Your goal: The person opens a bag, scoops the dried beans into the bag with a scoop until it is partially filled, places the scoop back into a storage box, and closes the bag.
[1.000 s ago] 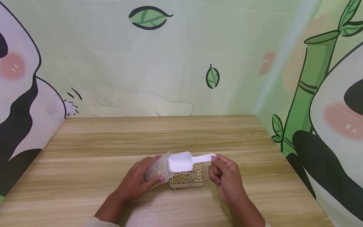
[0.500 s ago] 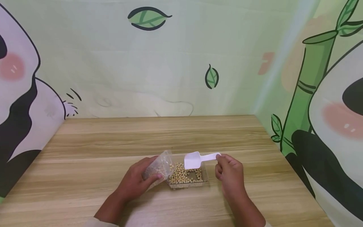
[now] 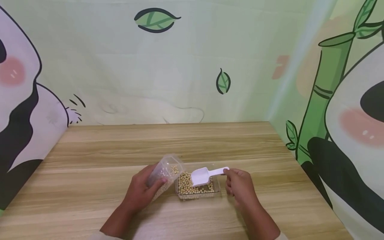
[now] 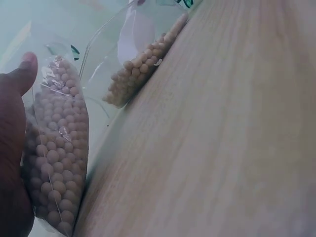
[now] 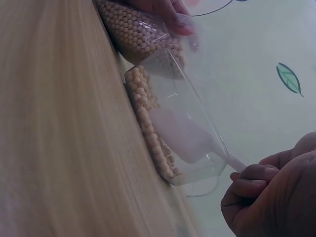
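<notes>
My left hand grips a clear plastic bag of round, pale soybeans, its open mouth tilted toward the box. In the left wrist view many beans fill the bag beside my thumb. Right next to it, a clear rectangular box rests on the table with a layer of soybeans on its bottom. With curled fingers, my right hand pinches the handle end of a white plastic scoop. The scoop's bowl dips inside the box, down at the beans, as the right wrist view shows through the clear wall.
A wood-grain table lies under everything. Behind it and at both sides stand pale green fabric walls printed with pandas, leaves and bamboo.
The scoop was over the bag's mouth, moved right over the box, then went lower into it. The left hand drew the bag slightly left, its mouth turning upward.
</notes>
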Available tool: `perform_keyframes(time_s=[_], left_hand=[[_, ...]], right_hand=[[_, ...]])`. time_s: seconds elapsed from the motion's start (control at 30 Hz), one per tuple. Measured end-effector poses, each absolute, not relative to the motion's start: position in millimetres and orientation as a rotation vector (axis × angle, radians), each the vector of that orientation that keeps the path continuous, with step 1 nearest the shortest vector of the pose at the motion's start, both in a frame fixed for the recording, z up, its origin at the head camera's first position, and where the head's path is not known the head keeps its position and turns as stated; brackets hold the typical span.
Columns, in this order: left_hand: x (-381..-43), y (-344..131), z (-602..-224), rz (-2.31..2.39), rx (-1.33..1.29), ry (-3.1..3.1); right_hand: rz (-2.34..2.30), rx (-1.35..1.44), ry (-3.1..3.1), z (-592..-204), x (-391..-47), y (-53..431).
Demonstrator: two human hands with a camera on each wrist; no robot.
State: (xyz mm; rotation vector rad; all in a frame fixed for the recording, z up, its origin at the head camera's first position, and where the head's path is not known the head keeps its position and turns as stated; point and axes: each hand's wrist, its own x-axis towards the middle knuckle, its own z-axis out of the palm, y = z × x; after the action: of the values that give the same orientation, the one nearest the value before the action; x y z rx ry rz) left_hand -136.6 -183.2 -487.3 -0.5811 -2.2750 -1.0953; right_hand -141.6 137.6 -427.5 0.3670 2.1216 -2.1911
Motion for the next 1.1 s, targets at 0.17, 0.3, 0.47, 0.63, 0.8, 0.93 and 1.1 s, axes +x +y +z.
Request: perform_keyframes(time_s=[0.17,0.3,0.47,0.63,0.8,0.93,1.1], left_hand=[[-133,-182,-486,-1.152,-0.517,-2.241],[-130,-180,-487,-1.179,-0.453,-2.202],[-126,-174,-487,-1.21,-0.34,-2.165],[-121,-164,-485,-1.3,-0.198,-2.108],[-116,-157,-481,-1.37,-0.095,-2.11],[-113,-153,-479,-1.398,-0.051,-2.113],[-109,-152,-478,-1.437,-0.034,-2.127]], right_hand=[[-2.161,0.37,2.132,-429,-141,136],[-2.144,0.373,2.132,-430,-141,134],[-2.091,0.398,2.189,-431,-142,133],[-1.957,0.405,2.504,-429,-139,135],[-2.012,0.267,2.66,-425,-131,132],[-2.104,0.07,2.623,-423,-124,125],[-2.085,-0.163,2.566,-419,-117,111]])
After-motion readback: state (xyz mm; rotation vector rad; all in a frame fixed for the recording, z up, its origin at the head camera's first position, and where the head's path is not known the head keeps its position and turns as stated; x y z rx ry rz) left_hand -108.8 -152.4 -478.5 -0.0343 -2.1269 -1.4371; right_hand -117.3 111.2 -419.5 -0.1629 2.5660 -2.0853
